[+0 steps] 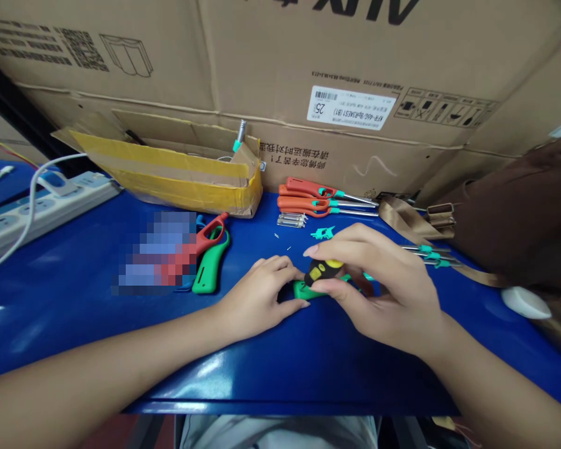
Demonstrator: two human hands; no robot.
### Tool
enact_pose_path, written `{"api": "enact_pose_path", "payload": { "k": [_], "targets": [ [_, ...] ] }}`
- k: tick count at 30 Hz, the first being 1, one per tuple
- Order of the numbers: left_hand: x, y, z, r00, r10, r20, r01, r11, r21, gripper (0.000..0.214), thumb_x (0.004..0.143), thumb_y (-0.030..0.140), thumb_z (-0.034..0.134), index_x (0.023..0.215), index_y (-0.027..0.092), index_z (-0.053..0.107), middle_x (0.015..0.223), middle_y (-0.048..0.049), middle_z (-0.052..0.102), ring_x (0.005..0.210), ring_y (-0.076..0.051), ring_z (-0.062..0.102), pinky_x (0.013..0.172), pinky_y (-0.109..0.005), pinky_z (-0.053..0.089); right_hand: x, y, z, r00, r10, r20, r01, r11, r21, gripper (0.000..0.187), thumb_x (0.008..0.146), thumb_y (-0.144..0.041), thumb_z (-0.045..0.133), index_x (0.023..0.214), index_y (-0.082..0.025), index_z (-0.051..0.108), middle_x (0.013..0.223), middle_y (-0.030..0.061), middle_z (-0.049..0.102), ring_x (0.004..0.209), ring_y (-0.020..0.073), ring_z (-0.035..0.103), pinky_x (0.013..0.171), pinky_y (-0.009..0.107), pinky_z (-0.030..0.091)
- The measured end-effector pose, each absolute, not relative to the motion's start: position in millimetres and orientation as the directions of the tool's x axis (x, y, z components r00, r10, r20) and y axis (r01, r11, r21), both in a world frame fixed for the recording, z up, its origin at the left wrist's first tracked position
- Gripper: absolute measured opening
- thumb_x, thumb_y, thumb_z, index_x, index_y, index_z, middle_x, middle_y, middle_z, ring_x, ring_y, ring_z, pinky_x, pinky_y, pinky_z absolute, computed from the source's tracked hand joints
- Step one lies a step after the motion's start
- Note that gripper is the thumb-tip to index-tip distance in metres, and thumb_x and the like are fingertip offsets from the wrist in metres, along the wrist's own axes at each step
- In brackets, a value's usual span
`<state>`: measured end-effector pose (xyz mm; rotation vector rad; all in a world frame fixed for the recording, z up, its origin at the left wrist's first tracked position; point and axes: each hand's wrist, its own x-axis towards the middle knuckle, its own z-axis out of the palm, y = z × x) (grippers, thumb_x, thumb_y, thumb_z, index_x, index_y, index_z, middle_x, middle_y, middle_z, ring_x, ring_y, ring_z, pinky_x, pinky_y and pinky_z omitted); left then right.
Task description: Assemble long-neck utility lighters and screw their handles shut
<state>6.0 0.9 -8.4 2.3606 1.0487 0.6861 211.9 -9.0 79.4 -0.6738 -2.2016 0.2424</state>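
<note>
My right hand (393, 280) grips the black and yellow handle of a stubby screwdriver (325, 272) between thumb and fingers. Its tip points down and is hidden. Beneath it lies a green lighter handle (303, 292), which my left hand (264, 296) pins to the blue table with thumb and fingertips. Most of that handle is covered by my hands. Just beyond them rests a small teal plastic part (325, 232). Two orange-red stick lighters (303, 206) and several small clear pieces (291, 219) lie farther back.
To the left are a green handle (209, 271) and a red handle (215, 227), partly blurred. A yellow-taped cardboard box (177, 168) and a power strip (42, 209) stand behind. Metal tubes with teal ends (432, 254), a tan strap (399, 218) and a white object (526, 302) lie right.
</note>
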Motion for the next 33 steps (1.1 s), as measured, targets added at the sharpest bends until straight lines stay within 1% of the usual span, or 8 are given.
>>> {"api": "enact_pose_path", "payload": {
  "k": [7,9,12,15,21,25,29,33],
  "targets": [
    [4,0,-6,0.59,0.767,0.253,0.552,-0.611,0.567,0.03,0.09,0.033,0.076,0.116,0.022,0.066,0.112,-0.0072,0.067,0.108,-0.027,0.062,0.097,-0.046,0.05,213,-2,77,-0.434,0.595,0.677,0.405,0.8,-0.443,0.03,0.092,-0.02,0.07,0.121,-0.025,0.067,0.104,0.0045,0.072,0.08,0.0164,0.068,0.07,0.03,0.061],
    [1,0,2,0.617,0.762,0.196,0.566,-0.602,0.563,0.031,0.091,0.031,0.075,0.119,0.021,0.065,0.115,-0.0078,0.066,0.111,-0.027,0.062,0.099,-0.045,0.049,221,-1,85,-0.298,0.638,0.71,0.387,0.76,-0.521,0.028,0.092,-0.021,0.07,0.12,-0.026,0.068,0.104,0.0046,0.072,0.08,0.0168,0.069,0.064,0.029,0.061],
    [-5,-1,22,0.643,0.762,0.076,0.643,-0.591,0.487,0.03,0.09,0.027,0.074,0.118,0.021,0.066,0.115,-0.0079,0.066,0.11,-0.028,0.062,0.097,-0.045,0.05,239,2,98,-0.018,0.633,0.774,0.331,0.734,-0.593,0.026,0.092,-0.022,0.07,0.118,-0.027,0.071,0.099,0.0045,0.069,0.062,0.0129,0.065,0.048,0.025,0.056],
    [-6,-3,41,0.644,0.765,0.016,0.706,-0.602,0.373,0.034,0.087,0.034,0.077,0.118,0.022,0.067,0.114,-0.0077,0.068,0.108,-0.031,0.062,0.094,-0.047,0.05,259,13,101,0.075,0.629,0.774,0.285,0.73,-0.621,0.025,0.09,-0.023,0.073,0.115,-0.026,0.071,0.093,0.0031,0.069,0.052,0.0112,0.063,0.045,0.025,0.057],
    [14,-4,46,0.701,0.712,0.042,0.674,-0.68,0.288,0.041,0.093,0.043,0.07,0.126,0.019,0.064,0.118,-0.0098,0.067,0.111,-0.031,0.062,0.096,-0.045,0.05,293,47,79,0.27,0.763,0.588,0.154,0.568,-0.808,0.022,0.084,-0.034,0.078,0.102,-0.026,0.068,0.078,-0.002,0.067,0.052,0.0143,0.068,0.048,0.027,0.062],
    [26,1,37,0.733,0.679,0.019,0.653,-0.712,0.256,0.039,0.094,0.033,0.07,0.128,0.016,0.064,0.117,-0.0114,0.066,0.107,-0.029,0.064,0.093,-0.041,0.053,309,62,70,0.383,0.868,0.317,-0.002,0.344,-0.939,0.021,0.077,-0.024,0.078,0.095,-0.022,0.067,0.073,-0.0035,0.067,0.053,0.0122,0.069,0.05,0.021,0.062],
    [25,15,38,0.765,0.644,-0.013,0.618,-0.727,0.298,0.029,0.093,0.017,0.068,0.122,0.018,0.069,0.11,-0.0093,0.065,0.099,-0.025,0.066,0.088,-0.036,0.054,320,73,64,0.376,0.913,0.16,-0.07,0.2,-0.977,0.013,0.075,-0.016,0.071,0.087,-0.018,0.067,0.065,-0.0026,0.067,0.053,0.0133,0.07,0.048,0.022,0.061],
    [18,46,58,0.793,0.606,0.066,0.561,-0.768,0.311,0.024,0.093,0.016,0.067,0.117,0.019,0.072,0.111,-0.0083,0.067,0.103,-0.023,0.066,0.097,-0.037,0.051,330,80,59,0.412,0.907,0.09,-0.136,0.159,-0.978,0.01,0.075,-0.013,0.064,0.084,-0.017,0.065,0.06,-0.0018,0.066,0.05,0.0132,0.067,0.047,0.024,0.061]
  ]
}}
